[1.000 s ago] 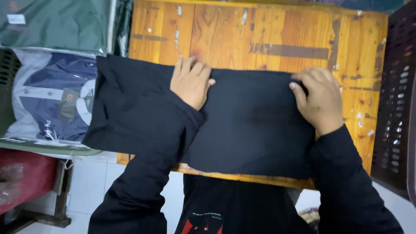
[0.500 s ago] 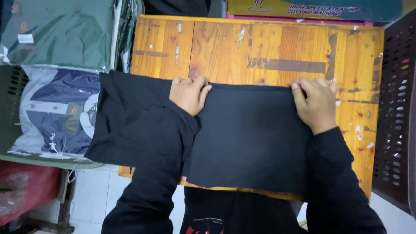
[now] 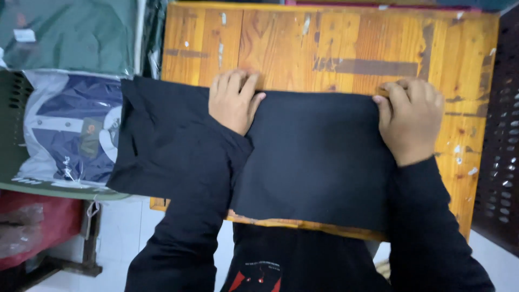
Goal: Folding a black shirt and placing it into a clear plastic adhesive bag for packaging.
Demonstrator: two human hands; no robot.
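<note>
Two hands on the far edge of a black garment (image 3: 319,157) spread across a wooden table (image 3: 346,48). Left hand (image 3: 233,100) lies palm-down on the cloth, fingers together and curled over the top edge near its middle-left; looks like it pins that edge flat. Right hand (image 3: 412,119) sits at the top right corner, fingers bent and closed on the fabric edge, a pinch as far as I can tell, thumb side hidden. Garment lies flat, mostly on the table, its left part overhanging the table edge toward a bagged blue-and-white garment (image 3: 70,130) stacked beside it. Green bagged garment (image 3: 70,32) sits beyond that one. Dark perforated crate (image 3: 500,135) stands at the right of the table. Near edge of the cloth reaches the table's front edge, against the person's body.
</note>
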